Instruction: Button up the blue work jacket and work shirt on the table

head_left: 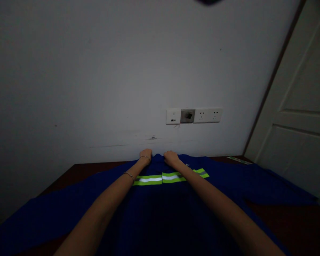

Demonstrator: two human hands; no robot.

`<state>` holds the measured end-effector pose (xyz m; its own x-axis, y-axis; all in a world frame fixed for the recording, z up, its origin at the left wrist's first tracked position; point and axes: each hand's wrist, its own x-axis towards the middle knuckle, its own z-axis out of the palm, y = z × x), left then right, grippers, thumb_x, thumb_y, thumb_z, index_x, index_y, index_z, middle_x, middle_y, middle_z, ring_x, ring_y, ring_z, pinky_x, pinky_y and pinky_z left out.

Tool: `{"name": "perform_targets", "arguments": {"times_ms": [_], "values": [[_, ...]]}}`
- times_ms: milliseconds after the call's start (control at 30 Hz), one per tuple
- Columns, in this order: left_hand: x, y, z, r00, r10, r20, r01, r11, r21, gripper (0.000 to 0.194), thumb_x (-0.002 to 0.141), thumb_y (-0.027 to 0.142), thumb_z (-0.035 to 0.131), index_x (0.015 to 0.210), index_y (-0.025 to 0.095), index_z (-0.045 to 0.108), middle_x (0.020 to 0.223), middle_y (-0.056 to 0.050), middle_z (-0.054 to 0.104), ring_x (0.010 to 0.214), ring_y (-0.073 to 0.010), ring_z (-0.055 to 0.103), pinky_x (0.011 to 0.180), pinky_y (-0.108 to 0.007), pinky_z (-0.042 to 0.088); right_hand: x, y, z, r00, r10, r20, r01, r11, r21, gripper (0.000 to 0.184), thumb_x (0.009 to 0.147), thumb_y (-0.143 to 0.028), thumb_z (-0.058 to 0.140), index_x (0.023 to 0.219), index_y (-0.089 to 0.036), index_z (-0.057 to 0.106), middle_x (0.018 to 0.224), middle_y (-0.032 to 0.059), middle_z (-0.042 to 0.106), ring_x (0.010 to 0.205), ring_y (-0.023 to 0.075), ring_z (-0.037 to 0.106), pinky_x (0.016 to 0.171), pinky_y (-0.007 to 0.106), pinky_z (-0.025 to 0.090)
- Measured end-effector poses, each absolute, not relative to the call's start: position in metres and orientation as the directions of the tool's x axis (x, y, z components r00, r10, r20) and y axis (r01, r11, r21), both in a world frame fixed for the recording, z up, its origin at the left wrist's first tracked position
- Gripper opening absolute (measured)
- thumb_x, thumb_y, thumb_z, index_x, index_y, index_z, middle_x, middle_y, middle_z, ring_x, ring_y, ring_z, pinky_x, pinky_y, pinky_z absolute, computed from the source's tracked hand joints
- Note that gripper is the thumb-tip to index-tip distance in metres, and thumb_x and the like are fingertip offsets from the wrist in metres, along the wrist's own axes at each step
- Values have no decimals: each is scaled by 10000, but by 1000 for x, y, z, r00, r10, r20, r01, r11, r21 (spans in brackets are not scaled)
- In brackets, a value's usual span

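Observation:
A dark blue work jacket [160, 206] lies spread out, sleeves stretched to both sides. Across its chest runs a yellow-green reflective strip [148, 180], split at the front middle. At the jacket's far edge, by the collar, my left hand [146, 155] is closed on the cloth; two thin bracelets circle that arm. My right hand [171, 158] is likewise closed on the collar area, a short way to the right. The fingertips of both hands are hidden from this angle.
Under the jacket is a dark reddish-brown table [77, 174], its far edge against a pale wall [109, 89]. Wall sockets and a switch panel [187, 116] sit above the hands. A ruler-like strip [239, 160] lies at the back right, near a white panelled door [298, 106].

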<state>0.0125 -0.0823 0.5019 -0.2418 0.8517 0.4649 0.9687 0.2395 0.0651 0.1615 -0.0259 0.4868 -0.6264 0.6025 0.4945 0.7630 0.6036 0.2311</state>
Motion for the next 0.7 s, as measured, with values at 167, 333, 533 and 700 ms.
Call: {"name": "perform_targets", "arguments": {"times_ms": [167, 333, 533, 700], "values": [[-1, -89, 497, -285, 801, 526, 954, 288, 80, 266, 801, 189, 499, 1016, 104, 631, 1052, -204, 611, 1029, -256, 562, 831, -305, 438, 159, -28, 494, -617, 620, 484, 773, 592, 226, 295, 786, -66, 453, 1038, -96, 604, 1047, 191, 607, 981, 259, 579, 787, 339, 450], [-15, -95, 498, -338, 751, 567, 938, 320, 135, 263, 818, 229, 485, 964, 99, 660, 1020, -183, 632, 976, -230, 587, 791, -263, 439, 170, -30, 503, -595, 623, 507, 786, 582, 208, 302, 786, -37, 427, 1021, -115, 601, 1038, 168, 609, 960, 228, 588, 767, 291, 445], [-31, -102, 497, -395, 707, 586, 918, 321, 231, 281, 822, 301, 487, 918, 132, 690, 938, -145, 670, 896, -195, 615, 742, -232, 424, 197, -28, 502, -525, 607, 596, 816, 557, 150, 314, 787, -39, 384, 1011, -119, 590, 1014, 149, 613, 960, 209, 570, 781, 261, 409], [-43, -113, 481, -439, 651, 619, 899, 320, 300, 290, 834, 313, 468, 901, 148, 697, 939, -148, 674, 903, -205, 617, 725, -231, 407, 224, -14, 495, -401, 610, 683, 816, 577, -37, 381, 745, -38, 389, 1063, -118, 581, 1010, 133, 624, 976, 201, 554, 811, 251, 383]]}}
